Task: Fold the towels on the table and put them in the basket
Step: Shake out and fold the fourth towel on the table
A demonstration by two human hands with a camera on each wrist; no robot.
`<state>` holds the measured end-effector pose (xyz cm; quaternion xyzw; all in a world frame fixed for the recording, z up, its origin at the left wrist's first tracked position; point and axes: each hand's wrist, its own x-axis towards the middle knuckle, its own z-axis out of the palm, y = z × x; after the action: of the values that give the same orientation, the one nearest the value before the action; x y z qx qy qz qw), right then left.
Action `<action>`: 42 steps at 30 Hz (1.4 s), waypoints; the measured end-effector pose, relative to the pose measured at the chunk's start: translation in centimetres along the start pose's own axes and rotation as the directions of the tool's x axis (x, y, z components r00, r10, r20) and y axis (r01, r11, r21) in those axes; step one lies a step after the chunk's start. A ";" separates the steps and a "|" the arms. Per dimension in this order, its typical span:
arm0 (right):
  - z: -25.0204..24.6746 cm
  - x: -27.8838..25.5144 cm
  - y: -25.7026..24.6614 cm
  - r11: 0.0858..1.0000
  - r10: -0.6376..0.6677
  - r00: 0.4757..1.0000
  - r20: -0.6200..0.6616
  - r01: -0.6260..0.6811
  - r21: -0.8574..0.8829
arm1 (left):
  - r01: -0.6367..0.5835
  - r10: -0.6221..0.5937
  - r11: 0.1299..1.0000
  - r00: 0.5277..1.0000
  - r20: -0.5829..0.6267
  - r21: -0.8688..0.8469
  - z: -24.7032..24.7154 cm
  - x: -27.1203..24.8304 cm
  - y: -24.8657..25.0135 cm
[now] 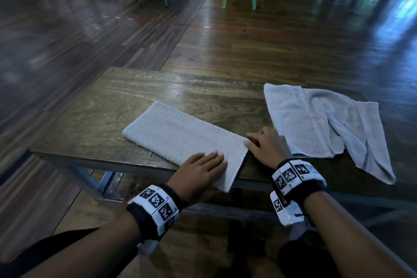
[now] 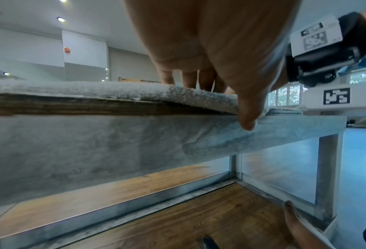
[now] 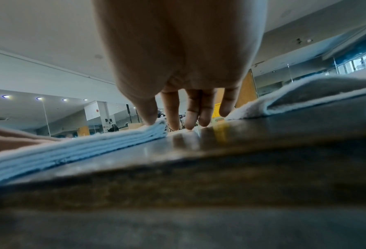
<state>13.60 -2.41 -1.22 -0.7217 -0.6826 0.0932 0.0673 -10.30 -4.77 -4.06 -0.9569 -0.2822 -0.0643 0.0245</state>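
Now the left hand [image 1: 199,172] lies flat on the folded pale grey terry towel [image 1: 180,137] at lower centre; the right hand [image 1: 267,144], fingers spread, touches its corner on the worn wooden surface [image 1: 94,119].

A pale folded towel [image 1: 180,135] lies slantwise overhanging the table's near edge, a rumpled towel [image 1: 320,124] well right.

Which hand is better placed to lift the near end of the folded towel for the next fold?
Left, probably. The left hand lies flat on the folded towel, its thumb at the overhanging edge. The right hand only touches one corner.
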 end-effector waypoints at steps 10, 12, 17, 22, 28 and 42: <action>-0.8 0.5 -0.9 1.000 -0.008 1.000 0.019 0.009 -0.027 | -0.019 0.008 0.999 0.974 -0.224 -0.045 -0.9 -0.1 0.7; -1.4 0.2 -0.7 1.000 0.000 1.000 0.021 0.000 0.016 | -0.008 -0.005 0.999 0.968 -0.249 -0.051 -1.2 -0.2 1.0; -3.3 -2.0 1.7 0.919 0.044 0.983 0.176 -0.109 0.379 | -0.022 -0.031 0.987 0.947 -0.318 -0.160 -2.8 -0.1 3.5; -7.6 -6.1 4.9 0.703 -0.084 0.984 0.159 -0.054 0.709 | -0.076 -0.078 0.954 0.871 -0.486 -0.289 -6.0 0.8 7.5; -9.6 -8.0 6.0 0.502 -0.123 0.985 0.123 -0.045 0.864 | -0.029 -0.229 0.885 0.841 -0.490 -0.464 -7.8 0.2 9.1; -9.6 -2.9 -0.2 0.693 -0.260 0.965 0.017 0.174 0.700 | 0.258 -0.513 0.766 0.797 -0.318 -0.589 -7.1 -2.8 3.5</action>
<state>15.38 -5.00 8.27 -0.5516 -0.6810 0.3742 0.3033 -11.48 -9.81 2.55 -0.8014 -0.4364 -0.3665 -0.1815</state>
